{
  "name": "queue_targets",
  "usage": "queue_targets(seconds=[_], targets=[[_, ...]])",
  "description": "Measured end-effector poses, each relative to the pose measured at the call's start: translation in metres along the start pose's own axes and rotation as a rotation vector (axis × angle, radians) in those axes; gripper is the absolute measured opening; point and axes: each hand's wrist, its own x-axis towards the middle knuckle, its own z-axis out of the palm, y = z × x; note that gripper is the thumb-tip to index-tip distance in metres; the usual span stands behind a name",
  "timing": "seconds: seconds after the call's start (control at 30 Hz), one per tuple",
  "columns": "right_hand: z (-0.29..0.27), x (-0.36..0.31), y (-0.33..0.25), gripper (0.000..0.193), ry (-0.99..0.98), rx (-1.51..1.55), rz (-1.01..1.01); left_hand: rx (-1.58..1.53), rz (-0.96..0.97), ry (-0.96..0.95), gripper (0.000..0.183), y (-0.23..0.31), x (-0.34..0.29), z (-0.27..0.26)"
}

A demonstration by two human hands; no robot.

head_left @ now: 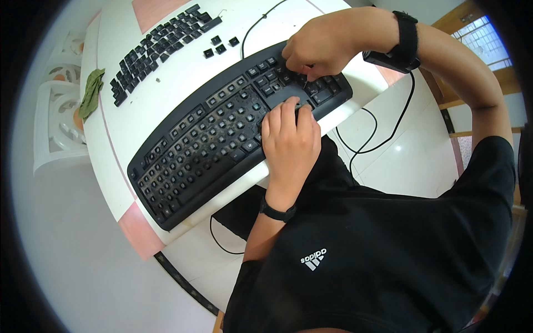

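Note:
A black keyboard [211, 133] lies slanted across the white table [133, 116], most of its keycaps off and the switch posts bare. My left hand [290, 141] rests flat on its near right part, fingertips beside a remaining key [302, 105]. My right hand [313, 53] hovers over the keypad end [327, 91], pinching a thin metal tool [306, 83] whose tip points down between the keys still fitted there. A black device [391, 58] is strapped to that wrist.
Removed keycaps [161, 47] are laid in rows at the table's far left, with three loose ones [220, 47] beside them. A green cloth [91, 91] hangs at the left edge. The keyboard cable [383, 139] trails to the floor. A white plastic chair [55, 111] stands to the left.

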Motion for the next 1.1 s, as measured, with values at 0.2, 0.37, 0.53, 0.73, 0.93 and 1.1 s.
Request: queue_targets(seconds=[0.2, 0.37, 0.53, 0.73, 0.93, 1.1], targets=[[-0.003, 0.017, 0.012, 0.023, -0.104, 0.132, -0.039, 0.042, -0.004, -0.007, 0.015, 0.0, 0.0, 0.002], [0.005, 0.027, 0.034, 0.022, -0.085, 0.328, -0.164, 0.041, -0.002, -0.012, 0.016, 0.001, 0.001, -0.001], [0.006, 0.023, 0.037, 0.015, 0.018, 0.329, -0.27, 0.055, 0.0, -0.002, 0.016, 0.002, 0.0, 0.0], [0.003, 0.01, 0.039, 0.019, 0.076, 0.38, -0.283, 0.059, -0.011, -0.001, 0.017, 0.003, 0.001, 0.001], [0.019, -0.006, 0.047, 0.021, 0.169, 0.251, -0.311, 0.072, -0.016, -0.001, 0.019, 0.004, 0.0, 0.0], [0.026, -0.006, 0.052, 0.012, 0.244, 0.266, -0.349, 0.062, -0.029, -0.013, 0.018, 0.006, 0.003, 0.0]])
